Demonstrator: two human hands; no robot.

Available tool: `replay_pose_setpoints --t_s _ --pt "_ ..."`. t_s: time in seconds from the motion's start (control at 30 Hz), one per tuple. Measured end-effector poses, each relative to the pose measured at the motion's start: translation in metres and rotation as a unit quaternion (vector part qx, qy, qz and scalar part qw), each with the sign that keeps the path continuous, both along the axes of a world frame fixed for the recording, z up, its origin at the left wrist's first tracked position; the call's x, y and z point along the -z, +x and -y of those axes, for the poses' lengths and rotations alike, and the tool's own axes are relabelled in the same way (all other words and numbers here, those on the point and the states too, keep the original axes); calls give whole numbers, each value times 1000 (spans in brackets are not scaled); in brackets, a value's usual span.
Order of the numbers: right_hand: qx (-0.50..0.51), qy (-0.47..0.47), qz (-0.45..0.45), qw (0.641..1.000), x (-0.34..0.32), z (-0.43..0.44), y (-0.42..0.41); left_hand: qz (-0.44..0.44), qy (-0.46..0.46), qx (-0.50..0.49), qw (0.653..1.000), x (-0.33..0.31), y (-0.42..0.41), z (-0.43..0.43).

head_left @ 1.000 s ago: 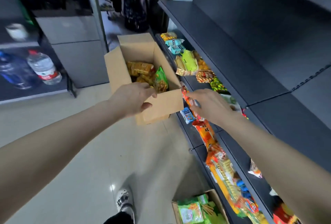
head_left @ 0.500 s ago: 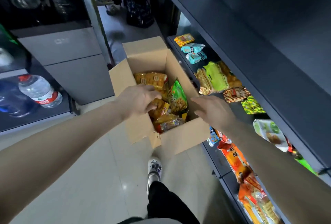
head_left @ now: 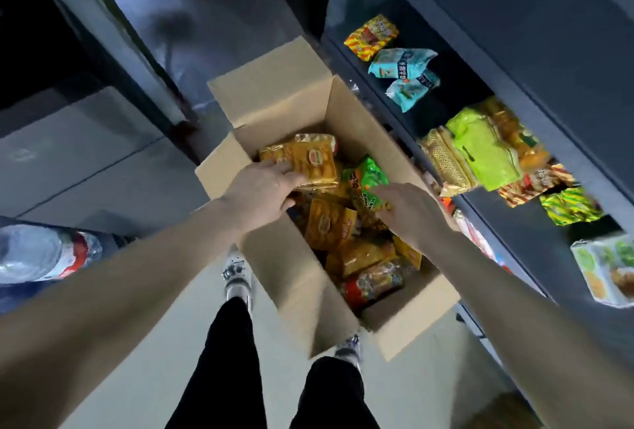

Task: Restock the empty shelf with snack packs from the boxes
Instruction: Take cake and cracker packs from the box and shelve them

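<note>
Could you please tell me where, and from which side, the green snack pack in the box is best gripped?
I'd pinch the green snack pack by its upper edge, coming from above with the right hand, which is nearest. It stands tilted on edge near the right wall of the cardboard box, its top free and its lower part wedged among other packs. The left hand holds the yellow biscuit pack.
</note>
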State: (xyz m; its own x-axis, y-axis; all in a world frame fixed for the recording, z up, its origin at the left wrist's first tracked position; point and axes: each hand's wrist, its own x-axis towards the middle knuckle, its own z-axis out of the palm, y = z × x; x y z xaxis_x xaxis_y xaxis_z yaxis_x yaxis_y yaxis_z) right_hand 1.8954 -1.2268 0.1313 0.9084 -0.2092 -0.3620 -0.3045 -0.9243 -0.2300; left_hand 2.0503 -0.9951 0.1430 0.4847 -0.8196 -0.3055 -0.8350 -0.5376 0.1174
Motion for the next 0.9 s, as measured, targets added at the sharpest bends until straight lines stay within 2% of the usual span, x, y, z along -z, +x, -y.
replay_pose_setpoints --t_s 0.27,0.53,0.9 --pt "166 57 -58 983 69 -31 97 -43 50 66 996 99 131 -3" --pt "161 25 -110 980 171 -17 157 -81 74 64 992 212 176 29" --pt "196 51 -142 969 317 6 216 -108 109 30 988 328 219 83"
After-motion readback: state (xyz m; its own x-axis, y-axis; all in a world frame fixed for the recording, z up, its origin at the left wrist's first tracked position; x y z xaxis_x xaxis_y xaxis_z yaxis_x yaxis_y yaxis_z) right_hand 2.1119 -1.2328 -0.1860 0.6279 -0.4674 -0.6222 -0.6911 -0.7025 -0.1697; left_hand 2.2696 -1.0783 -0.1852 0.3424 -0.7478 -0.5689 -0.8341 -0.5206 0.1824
